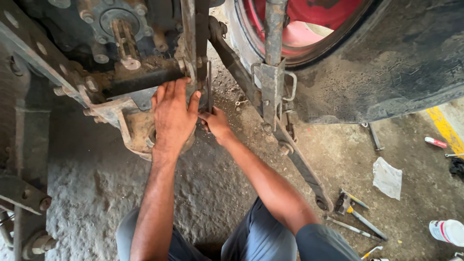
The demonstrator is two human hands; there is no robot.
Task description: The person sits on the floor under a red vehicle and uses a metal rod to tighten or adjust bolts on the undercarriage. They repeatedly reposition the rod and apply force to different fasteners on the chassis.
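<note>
Rough concrete floor (pixel 193 193) bearing wrenches (pixel 355 228), a hammer (pixel 360 215), a crumpled plastic bag (pixel 387 178).

You have two hands at work, your left hand (pixel 172 116) and your right hand (pixel 216 123), on one upright metal bar (pixel 195 48). One big tyre (pixel 386 63) stands to your right. On the floor lie one hammer (pixel 355 212), one crumpled plastic bag (pixel 387 177) and one white bottle (pixel 447 231).
</note>
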